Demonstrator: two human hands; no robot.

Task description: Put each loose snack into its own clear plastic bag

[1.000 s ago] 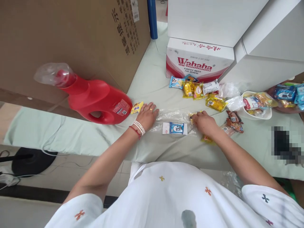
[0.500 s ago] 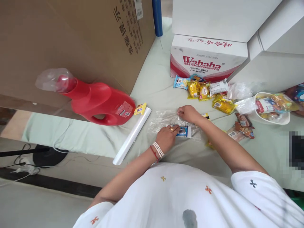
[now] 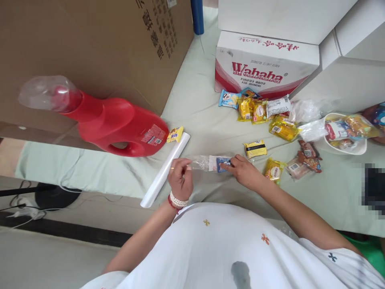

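My left hand point(image 3: 180, 178) pinches one end of a clear plastic wrap point(image 3: 201, 162) folded over a small white and blue snack packet point(image 3: 219, 163). My right hand point(image 3: 243, 171) grips the other end of that wrapped packet, fingers closed on it. The packet lies on a pale green cloth point(image 3: 204, 120). A white roll of cling film point(image 3: 165, 169) lies just left of my left hand. A yellow and black snack packet point(image 3: 255, 148) and a yellow packet point(image 3: 273, 171) lie close to my right hand.
A red detergent jug point(image 3: 111, 126) lies on its side at the left, before a large cardboard box point(image 3: 90, 52). A Wahaha carton point(image 3: 261, 68) stands behind several snack packets point(image 3: 258, 112). A white bowl point(image 3: 345, 149) of snacks sits at the right.
The plastic sheet has been folded round the white and blue packet. My left hand drew back to pinch its left end, and my right hand came down from the sheet's far edge onto the packet.
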